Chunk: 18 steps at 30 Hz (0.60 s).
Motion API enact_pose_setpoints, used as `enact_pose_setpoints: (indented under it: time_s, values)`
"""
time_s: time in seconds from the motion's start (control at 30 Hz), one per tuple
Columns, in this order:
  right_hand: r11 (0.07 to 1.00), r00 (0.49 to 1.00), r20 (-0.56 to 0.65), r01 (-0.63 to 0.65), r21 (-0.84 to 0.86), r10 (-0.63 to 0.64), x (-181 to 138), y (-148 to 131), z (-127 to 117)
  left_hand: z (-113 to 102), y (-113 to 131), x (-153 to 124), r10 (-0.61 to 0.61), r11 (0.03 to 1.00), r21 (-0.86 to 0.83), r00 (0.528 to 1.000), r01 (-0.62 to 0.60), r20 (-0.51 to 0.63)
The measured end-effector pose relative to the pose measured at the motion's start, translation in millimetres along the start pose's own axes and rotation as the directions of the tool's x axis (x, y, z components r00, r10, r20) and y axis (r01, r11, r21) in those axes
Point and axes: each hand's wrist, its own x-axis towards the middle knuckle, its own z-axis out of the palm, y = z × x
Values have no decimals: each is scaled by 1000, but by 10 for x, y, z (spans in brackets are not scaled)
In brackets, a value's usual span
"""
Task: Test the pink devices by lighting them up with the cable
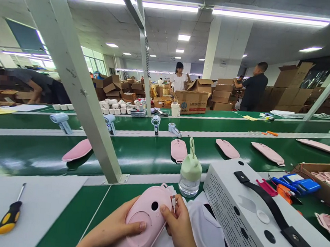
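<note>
A pink oval plastic device (pixel 143 217) with a round dark hole and a small loop at its top end is tilted in front of me. My left hand (pixel 119 224) is wrapped round its left side, the thumb lying across its face. My right hand (pixel 178 219) is at the upper right edge, pinching a small white plug (pixel 173 201), apparently a cable plug, between thumb and fingers. That thumb also touches the device. Whether the plug sits in the device's edge I cannot tell. White cloth (pixel 204 233) lies beneath my right hand.
A clear bottle with a green cap (pixel 190 171) stands just ahead. At right is a white perforated metal box (pixel 249 217); at left lies a screwdriver (pixel 11 212). Pink oval pieces (pixel 178 150) and handheld fans (pixel 155 124) line the green belt behind a slanted metal post (pixel 82 82).
</note>
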Motion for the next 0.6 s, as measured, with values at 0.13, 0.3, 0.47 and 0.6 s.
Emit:
enact_pose_setpoints:
  time_s: [0.13,0.3,0.47,0.6]
  values:
    - [1000,1000,-6,25,11,-25,12,22,-8,-1,-9,7,4,1000,-9,1000,-4,6]
    - [1000,1000,7,21,14,-21,21,52,-28,-14,-10,15,2,1000,9,1000,-2,-6]
    - [1000,1000,0,-3,22,3,14,29,-26,-6,5,26,25,1000,17,1000,-25,-6]
    - [999,1000,0,-5,53,5,7,17,0,5,22,40,32,999,44,999,-32,-5]
